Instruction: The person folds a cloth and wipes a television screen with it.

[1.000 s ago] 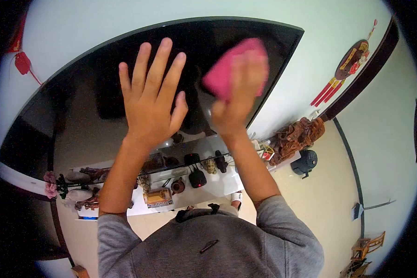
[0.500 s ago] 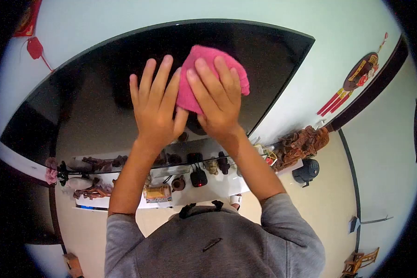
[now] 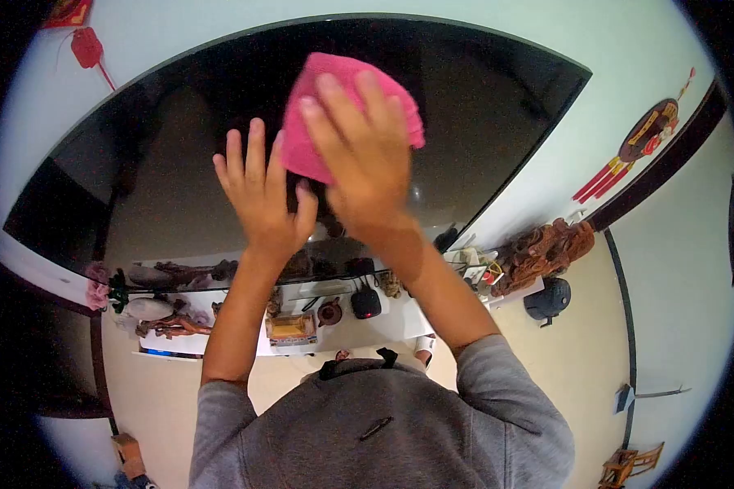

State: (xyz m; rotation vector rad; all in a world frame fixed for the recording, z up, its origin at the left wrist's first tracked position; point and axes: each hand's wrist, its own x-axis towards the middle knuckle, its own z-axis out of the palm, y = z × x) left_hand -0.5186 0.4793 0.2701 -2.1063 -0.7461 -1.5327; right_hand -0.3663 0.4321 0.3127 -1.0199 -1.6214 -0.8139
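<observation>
A large black television (image 3: 481,122) spans the view before me, its glossy screen reflecting the shelf below. My right hand (image 3: 359,147) lies over a folded pink cloth (image 3: 302,147), holding it against the upper middle of the screen; the fingers are slightly blurred. To its left, my left hand (image 3: 261,191) is open, fingers spread and pointing up, with nothing in it. It is at the screen beside the cloth's lower left edge; whether its palm touches the glass I cannot tell.
Below the television, a white shelf (image 3: 395,322) bears a small black box with a red light (image 3: 366,302), a brown teapot (image 3: 329,312), a yellow box (image 3: 292,328) and driftwood-like pieces (image 3: 175,327). A large wood carving (image 3: 546,257) stands right. A tasselled ornament (image 3: 648,134) hangs on the wall.
My right hand and the pink cloth have slid up and to the left across the screen. My left hand has shifted slightly lower and left. The view itself has moved a little.
</observation>
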